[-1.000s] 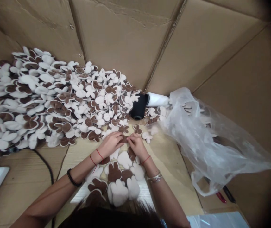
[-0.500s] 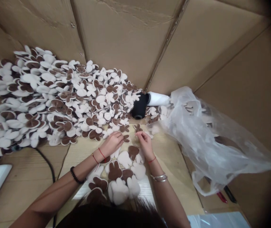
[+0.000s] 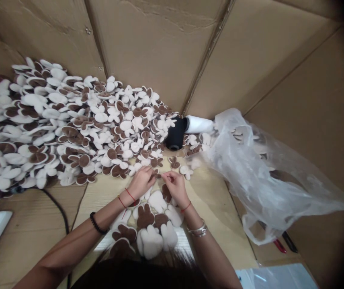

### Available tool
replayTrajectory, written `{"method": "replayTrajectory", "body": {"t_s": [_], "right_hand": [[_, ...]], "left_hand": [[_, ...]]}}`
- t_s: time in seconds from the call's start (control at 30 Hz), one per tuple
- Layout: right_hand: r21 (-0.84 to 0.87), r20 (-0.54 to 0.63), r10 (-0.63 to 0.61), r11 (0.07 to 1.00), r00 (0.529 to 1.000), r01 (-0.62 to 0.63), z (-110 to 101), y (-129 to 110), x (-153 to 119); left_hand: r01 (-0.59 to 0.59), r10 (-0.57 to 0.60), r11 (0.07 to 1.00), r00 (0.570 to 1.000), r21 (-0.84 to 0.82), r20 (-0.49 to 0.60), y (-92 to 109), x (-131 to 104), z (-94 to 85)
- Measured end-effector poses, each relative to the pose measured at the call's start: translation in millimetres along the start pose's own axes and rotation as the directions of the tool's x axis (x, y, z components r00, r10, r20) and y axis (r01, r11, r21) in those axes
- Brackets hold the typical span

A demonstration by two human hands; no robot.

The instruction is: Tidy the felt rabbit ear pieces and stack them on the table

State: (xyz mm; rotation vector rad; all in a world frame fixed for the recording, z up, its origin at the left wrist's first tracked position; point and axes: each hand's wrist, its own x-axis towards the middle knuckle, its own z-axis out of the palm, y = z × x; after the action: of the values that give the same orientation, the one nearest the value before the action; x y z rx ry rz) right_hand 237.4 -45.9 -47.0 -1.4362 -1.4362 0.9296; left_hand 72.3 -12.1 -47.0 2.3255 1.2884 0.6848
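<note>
My left hand (image 3: pixel 143 180) is closed on a small brown-and-white bunny-shaped plush patch (image 3: pixel 158 176), much of it hidden by the fingers. Close to its right edge, the fingertips of my right hand (image 3: pixel 173 184) are pinched together; whatever they hold is too small to make out. Below the hands lie larger bunny-shaped plush pieces, among them a brown one (image 3: pixel 146 215) and a cream one (image 3: pixel 150 242). Just beyond the hands are a loose brown patch (image 3: pixel 174 162) and a cream patch (image 3: pixel 186 171).
A big heap of bunny patches (image 3: pixel 69 128) fills the left and back against the cardboard wall (image 3: pixel 148 44). Black (image 3: pixel 175 134) and white (image 3: pixel 199 125) thread cones lie at its right. A clear plastic bag (image 3: pixel 235 160), red cutter (image 3: pixel 279 245) and black cable (image 3: pixel 60 208) are around.
My right hand has moved left and slightly toward me, from beside the loose brown patch to the patch in my left hand. My left hand stays nearly in place.
</note>
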Motion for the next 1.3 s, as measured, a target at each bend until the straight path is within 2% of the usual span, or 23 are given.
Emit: {"method": "replayTrajectory", "body": {"t_s": [0.1, 0.2, 0.27, 0.37, 0.47, 0.63, 0.93, 1.03, 1.1, 1.13, 1.2, 1.27, 1.3], "right_hand": [[-0.005, -0.017, -0.005, 1.000, 1.000, 0.005, 5, -3, -4], [0.021, -0.041, -0.028, 0.999, 0.999, 0.028, 11, -5, -7], [0.025, -0.083, -0.043, 0.999, 0.996, 0.045, 14, -5, -9], [0.009, -0.153, -0.075, 0.997, 0.985, 0.078, 17, -4, -11], [0.005, -0.192, -0.099, 0.995, 0.976, 0.102, 17, -3, -12], [0.089, -0.200, -0.083, 0.991, 0.976, 0.102, 17, -1, -10], [0.253, -0.162, 0.014, 0.967, 0.987, 0.028, 20, -6, -13], [0.290, -0.054, 0.031, 0.957, 0.998, -0.015, 12, -11, -11], [0.318, 0.118, 0.052, 0.944, 0.992, -0.087, 0, -14, -7], [0.319, 0.220, 0.063, 0.938, 0.974, -0.133, -7, -15, -5], [0.284, 0.381, 0.084, 0.937, 0.921, -0.203, -20, -16, 1], [0.230, 0.424, 0.089, 0.952, 0.901, -0.203, -27, -18, 6], [0.203, 0.387, 0.078, 0.965, 0.919, -0.167, -28, -20, 7]], "left_hand": [[0.053, -0.056, 0.997, 0.998, -0.064, -0.036, 3, 0, -1.2], [0.111, -0.127, 0.973, 0.990, -0.205, -0.068, 10, -1, -4.0], [0.145, -0.174, 0.941, 0.982, -0.306, -0.070, 15, -2, -4.8], [0.176, -0.210, 0.911, 0.976, -0.374, -0.052, 20, -5, -5.4], [0.167, -0.188, 0.901, 0.982, -0.400, -0.015, 21, -5, -8.4], [0.095, -0.079, 0.902, 0.995, -0.422, 0.055, 20, -2, -16.8], [0.130, -0.145, 0.789, 0.989, -0.600, 0.023, 23, -4, -10.2], [0.155, -0.172, 0.738, 0.984, -0.656, 0.038, 20, -3, -8.9], [0.176, -0.185, 0.677, 0.980, -0.715, 0.066, 18, -1, -13.4], [0.187, -0.171, 0.642, 0.980, -0.743, 0.098, 17, -1, -17.1], [0.215, -0.053, 0.611, 0.971, -0.762, 0.231, 18, -1, -25.3], [0.189, 0.126, 0.692, 0.919, -0.696, 0.374, 21, -3, -30.1], [0.128, 0.183, 0.766, 0.896, -0.630, 0.404, 23, -4, -30.3]]}}
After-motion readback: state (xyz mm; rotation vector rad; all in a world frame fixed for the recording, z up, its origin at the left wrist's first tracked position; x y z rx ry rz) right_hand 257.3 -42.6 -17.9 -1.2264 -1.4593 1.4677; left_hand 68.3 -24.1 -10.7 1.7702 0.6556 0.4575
